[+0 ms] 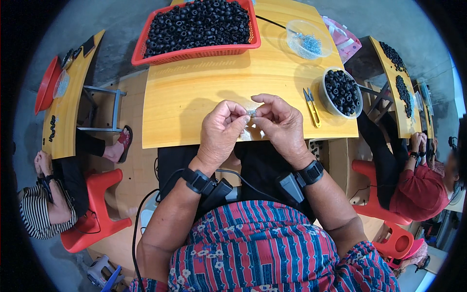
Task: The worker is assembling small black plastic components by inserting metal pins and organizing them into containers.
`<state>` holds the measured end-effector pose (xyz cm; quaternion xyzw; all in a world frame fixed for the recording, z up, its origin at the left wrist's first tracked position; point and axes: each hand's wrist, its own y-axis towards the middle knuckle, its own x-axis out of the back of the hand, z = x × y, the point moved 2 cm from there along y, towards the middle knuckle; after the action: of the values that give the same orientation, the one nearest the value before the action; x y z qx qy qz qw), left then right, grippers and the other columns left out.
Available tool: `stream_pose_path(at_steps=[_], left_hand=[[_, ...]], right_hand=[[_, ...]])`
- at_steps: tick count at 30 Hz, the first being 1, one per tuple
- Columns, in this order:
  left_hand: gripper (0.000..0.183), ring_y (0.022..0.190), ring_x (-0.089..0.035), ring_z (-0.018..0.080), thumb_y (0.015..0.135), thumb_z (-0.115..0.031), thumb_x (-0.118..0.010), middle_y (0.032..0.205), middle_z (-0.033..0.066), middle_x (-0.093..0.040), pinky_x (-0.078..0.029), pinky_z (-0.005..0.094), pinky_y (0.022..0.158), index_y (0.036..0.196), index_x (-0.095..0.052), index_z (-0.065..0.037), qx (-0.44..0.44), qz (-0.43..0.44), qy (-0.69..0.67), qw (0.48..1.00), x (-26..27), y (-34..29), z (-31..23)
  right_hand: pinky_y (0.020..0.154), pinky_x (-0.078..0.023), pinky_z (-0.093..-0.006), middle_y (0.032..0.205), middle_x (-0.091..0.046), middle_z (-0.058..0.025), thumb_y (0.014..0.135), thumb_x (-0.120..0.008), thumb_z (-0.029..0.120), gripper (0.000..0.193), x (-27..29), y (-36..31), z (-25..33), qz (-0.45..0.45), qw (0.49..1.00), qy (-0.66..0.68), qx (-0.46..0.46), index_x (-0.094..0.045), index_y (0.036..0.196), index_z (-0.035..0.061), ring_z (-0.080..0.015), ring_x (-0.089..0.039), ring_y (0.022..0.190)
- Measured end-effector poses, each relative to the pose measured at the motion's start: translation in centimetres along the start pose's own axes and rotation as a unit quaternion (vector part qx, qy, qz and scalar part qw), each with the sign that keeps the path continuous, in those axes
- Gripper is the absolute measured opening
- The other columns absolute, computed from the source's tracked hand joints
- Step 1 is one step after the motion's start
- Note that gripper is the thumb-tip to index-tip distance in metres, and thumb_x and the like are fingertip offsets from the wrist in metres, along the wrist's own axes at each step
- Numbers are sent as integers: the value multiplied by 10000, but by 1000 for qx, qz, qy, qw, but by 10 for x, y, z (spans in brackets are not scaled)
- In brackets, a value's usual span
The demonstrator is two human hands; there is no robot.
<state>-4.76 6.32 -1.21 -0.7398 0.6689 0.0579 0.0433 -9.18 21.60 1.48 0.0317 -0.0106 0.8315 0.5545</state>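
Note:
My left hand [220, 130] and my right hand [283, 127] meet above the near edge of the yellow wooden table [185, 97]. Between their fingertips is a small shiny, clear-grey piece [251, 112], too small for its kind to be told. Thumb and forefinger of the left hand are pinched at one side of it. On the other side, the right thumb and a finger close on the same piece, while the right forefinger is raised and curved above. Yellow-handled thread snips [313, 109] lie to the right of my right hand.
A red plastic basket [204, 54] heaped with black ring-like parts stands at the far left. To the right are a clear tub [323, 48] of small glassy bits and a round tub [360, 104] of black parts. Other people sit at side tables [78, 82] on red stools [99, 214].

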Motion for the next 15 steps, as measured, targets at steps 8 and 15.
stream_pose_path(at_steps=[8,15], left_hand=[[139,767,-562,53,887,18,-593,906,25,-601,-487,187,663,996,-539,-49,2,-13,-33,999,1,3,-2],[171,819,-563,71,887,3,-594,923,28,-581,-494,214,695,1033,-530,-58,6,2,-62,998,4,4,-4]], right_hand=[[668,-490,-195,756,-605,11,766,-654,-101,389,0,1,6,-3,999,-38,28,-639,1129,37,-40,-569,700],[684,-492,-192,754,-599,25,766,-675,-84,359,4,4,3,32,999,31,-5,-657,1105,33,-32,-562,702]])
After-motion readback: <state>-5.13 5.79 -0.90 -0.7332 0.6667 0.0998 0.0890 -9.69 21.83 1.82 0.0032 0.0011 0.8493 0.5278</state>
